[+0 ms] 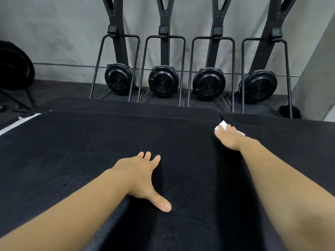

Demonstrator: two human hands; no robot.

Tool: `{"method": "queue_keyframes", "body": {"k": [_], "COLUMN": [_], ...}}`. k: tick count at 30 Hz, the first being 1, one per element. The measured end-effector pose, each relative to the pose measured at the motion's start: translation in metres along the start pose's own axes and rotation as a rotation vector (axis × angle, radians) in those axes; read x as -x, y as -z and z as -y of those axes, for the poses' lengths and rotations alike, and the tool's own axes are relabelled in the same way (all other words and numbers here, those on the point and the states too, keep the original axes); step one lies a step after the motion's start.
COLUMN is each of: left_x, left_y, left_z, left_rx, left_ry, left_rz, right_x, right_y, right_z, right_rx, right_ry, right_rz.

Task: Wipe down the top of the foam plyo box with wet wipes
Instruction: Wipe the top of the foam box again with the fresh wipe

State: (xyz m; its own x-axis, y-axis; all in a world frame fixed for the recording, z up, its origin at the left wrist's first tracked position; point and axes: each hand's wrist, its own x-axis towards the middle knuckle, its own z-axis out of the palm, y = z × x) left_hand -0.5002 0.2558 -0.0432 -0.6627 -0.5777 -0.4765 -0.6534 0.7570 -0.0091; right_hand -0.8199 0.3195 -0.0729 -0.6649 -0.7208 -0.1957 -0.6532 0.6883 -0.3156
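The black foam plyo box (81, 151) fills the lower part of the head view, its flat top facing me. My left hand (141, 176) lies flat on the top near the middle, fingers spread and thumb pointing toward me. My right hand (229, 137) reaches to the far right corner of the top and presses a white wet wipe (222, 125) against the surface with straight fingers. Most of the wipe is hidden under that hand; white corners show on both sides of it.
A second black box (290, 127) sits against the right side, a narrow gap between them. Several black ski machines with round fans (163, 81) stand along the grey wall behind. A dark round machine (12, 66) stands far left. White floor tape (18, 124) shows left.
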Motion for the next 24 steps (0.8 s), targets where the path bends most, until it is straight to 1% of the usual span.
{"method": "queue_keyframes", "body": {"k": [3,6,11,14,16,18,20,24], "left_x": [-0.004,-0.009,-0.013,-0.013,-0.014,-0.013,-0.013,-0.012], "left_y": [-0.002,-0.005,-0.009,-0.012,-0.013,-0.013,-0.013,-0.015], "left_z": [0.001,0.004,0.006,0.006,0.005,0.005,0.005,0.006], "left_rx": [-0.024,-0.038,-0.109,-0.146,-0.139,-0.108,-0.064,-0.018], "left_ry": [-0.015,-0.029,-0.051,-0.058,-0.057,-0.052,-0.051,-0.053], "left_rz": [-0.014,-0.027,-0.025,0.006,0.047,0.094,0.125,0.132], "right_x": [-0.004,-0.010,-0.022,-0.023,-0.024,-0.026,-0.029,-0.040], "right_y": [0.000,-0.008,-0.031,-0.047,-0.054,-0.052,-0.045,-0.023], "right_z": [0.003,0.032,0.102,0.140,0.151,0.146,0.127,0.073], "right_rx": [0.015,0.035,0.117,0.138,0.119,0.083,0.061,-0.011], "right_ry": [-0.082,-0.098,0.079,0.219,0.288,0.334,0.337,0.225], "right_rz": [0.024,-0.024,-0.035,0.020,0.067,0.078,0.058,-0.040]}}
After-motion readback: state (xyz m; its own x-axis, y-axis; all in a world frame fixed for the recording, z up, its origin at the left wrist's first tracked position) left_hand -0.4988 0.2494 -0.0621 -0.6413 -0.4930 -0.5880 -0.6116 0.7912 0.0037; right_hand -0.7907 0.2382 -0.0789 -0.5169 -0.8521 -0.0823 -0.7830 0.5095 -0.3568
